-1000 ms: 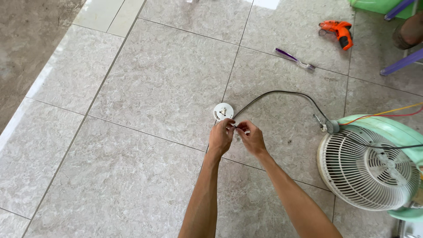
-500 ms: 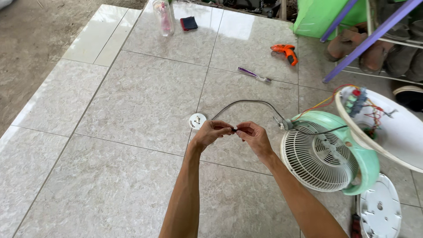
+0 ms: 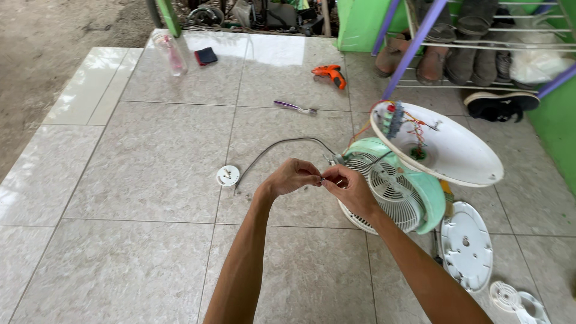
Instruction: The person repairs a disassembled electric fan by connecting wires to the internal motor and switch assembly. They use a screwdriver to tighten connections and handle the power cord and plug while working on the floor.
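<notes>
The left hand point(image 3: 292, 178) and right hand point(image 3: 348, 187) meet, both pinching a small wire end point(image 3: 322, 179), just left of the green fan point(image 3: 396, 186). The grey cable point(image 3: 282, 144) curves away behind them.

orange drill point(image 3: 329, 74) | purple-handled brush point(image 3: 294, 107) | clear bottle point(image 3: 170, 53) | dark cloth point(image 3: 206, 56) | shoe rack point(image 3: 480, 48)

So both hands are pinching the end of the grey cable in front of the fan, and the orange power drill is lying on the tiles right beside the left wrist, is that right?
Not quite. In the head view the orange power drill lies far off on the tiles near the purple shoe rack, not beside the left wrist. The left hand and right hand do meet at the end of the grey cable in front of the fan.
</notes>
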